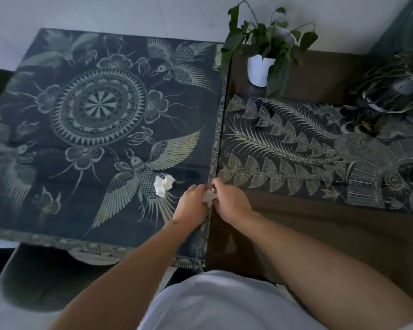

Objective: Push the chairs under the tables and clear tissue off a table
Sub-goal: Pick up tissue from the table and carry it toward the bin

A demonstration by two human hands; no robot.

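- Your left hand (pixel 193 204) and right hand (pixel 229 201) both pinch one crumpled tissue (pixel 209 197) between curled fingers (pixel 215 186).
- A second tissue wad (pixel 163 184) lies on the worktop (pixel 57 186), just left of your left hand.

Occluded and cropped items, head view

The tissue (pixel 208 197) held between the left hand (pixel 193 204) and right hand (pixel 233 204) is mostly covered by fingers. The dark pot (pixel 396 91) is cut off at the right edge. The chair (pixel 34 277) sits partly under the table (pixel 57 198), blurred.
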